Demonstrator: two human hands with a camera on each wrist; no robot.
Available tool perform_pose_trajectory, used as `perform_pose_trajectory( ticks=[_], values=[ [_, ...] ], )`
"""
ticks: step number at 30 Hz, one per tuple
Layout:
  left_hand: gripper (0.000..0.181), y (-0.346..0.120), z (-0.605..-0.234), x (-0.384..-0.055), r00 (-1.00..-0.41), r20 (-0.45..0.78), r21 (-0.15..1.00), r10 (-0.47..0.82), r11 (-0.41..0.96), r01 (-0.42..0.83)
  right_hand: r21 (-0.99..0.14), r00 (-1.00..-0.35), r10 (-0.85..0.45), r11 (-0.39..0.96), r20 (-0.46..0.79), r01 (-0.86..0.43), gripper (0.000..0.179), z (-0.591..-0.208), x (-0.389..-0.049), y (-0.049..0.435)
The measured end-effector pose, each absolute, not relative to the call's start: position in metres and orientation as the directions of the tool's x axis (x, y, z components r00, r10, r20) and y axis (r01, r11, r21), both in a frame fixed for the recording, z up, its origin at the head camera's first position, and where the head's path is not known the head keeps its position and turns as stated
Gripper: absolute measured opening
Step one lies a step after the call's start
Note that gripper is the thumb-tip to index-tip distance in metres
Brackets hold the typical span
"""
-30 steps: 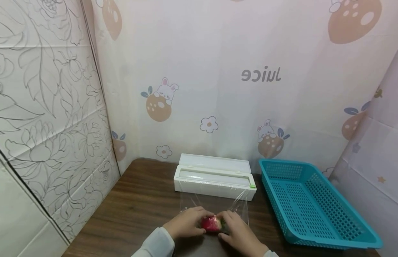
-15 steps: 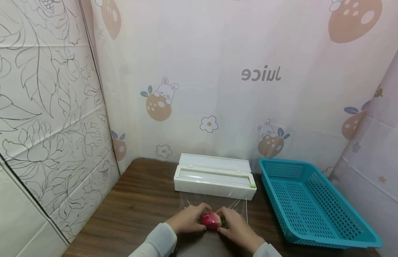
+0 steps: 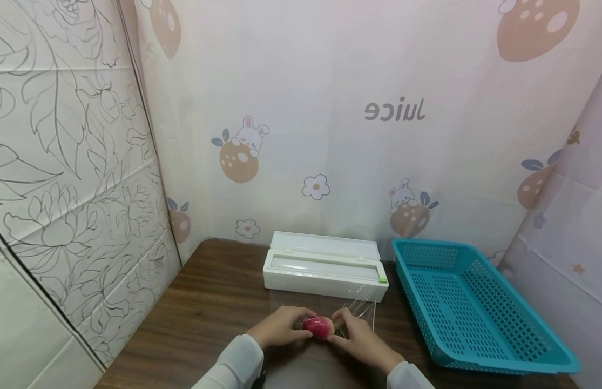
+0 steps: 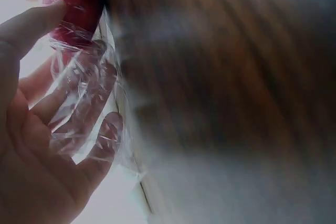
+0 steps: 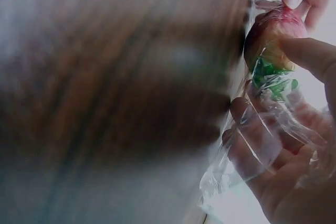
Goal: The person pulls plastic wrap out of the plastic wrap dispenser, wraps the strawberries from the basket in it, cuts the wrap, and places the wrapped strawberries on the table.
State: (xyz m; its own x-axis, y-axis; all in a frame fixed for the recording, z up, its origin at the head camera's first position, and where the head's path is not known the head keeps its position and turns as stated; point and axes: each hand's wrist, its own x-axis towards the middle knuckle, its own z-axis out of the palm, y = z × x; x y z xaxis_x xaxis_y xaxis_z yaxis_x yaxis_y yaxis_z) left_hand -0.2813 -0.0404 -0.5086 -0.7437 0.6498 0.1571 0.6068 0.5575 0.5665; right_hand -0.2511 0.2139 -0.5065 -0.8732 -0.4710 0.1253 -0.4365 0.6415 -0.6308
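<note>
Gripping the red fruit (image 3: 319, 327) through clear film (image 3: 366, 309), with left hand (image 3: 281, 326) clamped on its leafless end and right hand (image 3: 359, 337) clamped by the green leaves (image 5: 270, 74), neither one nearer; lying with long axis left to right, between the two; running out leftward over dark table (image 3: 208, 308); meeting white box (image 3: 325, 285), lid (image 3: 325, 245) raised, just beyond; bounded well rightward by teal basket (image 3: 505, 365)
</note>
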Motion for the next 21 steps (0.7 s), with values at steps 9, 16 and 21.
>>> perform_pose_trajectory(
  ticks=[9,16,21],
  values=[
    [0.026,-0.047,-0.502,-0.289,-0.8,0.112,0.71,0.59,0.515,0.479,-0.639,-0.894,-0.428,0.654,0.128,-0.405,0.03,-0.5,-0.258,0.217],
    [0.025,-0.048,-0.504,-0.297,-0.804,0.12,0.696,0.582,0.528,0.486,-0.628,-0.904,-0.411,0.673,0.122,-0.391,0.031,-0.501,-0.266,0.215],
    [0.023,-0.046,-0.506,-0.302,-0.8,0.145,0.652,0.583,0.551,0.52,-0.593,-0.898,-0.424,0.697,0.113,-0.404,0.03,-0.502,-0.27,0.216]
  ],
)
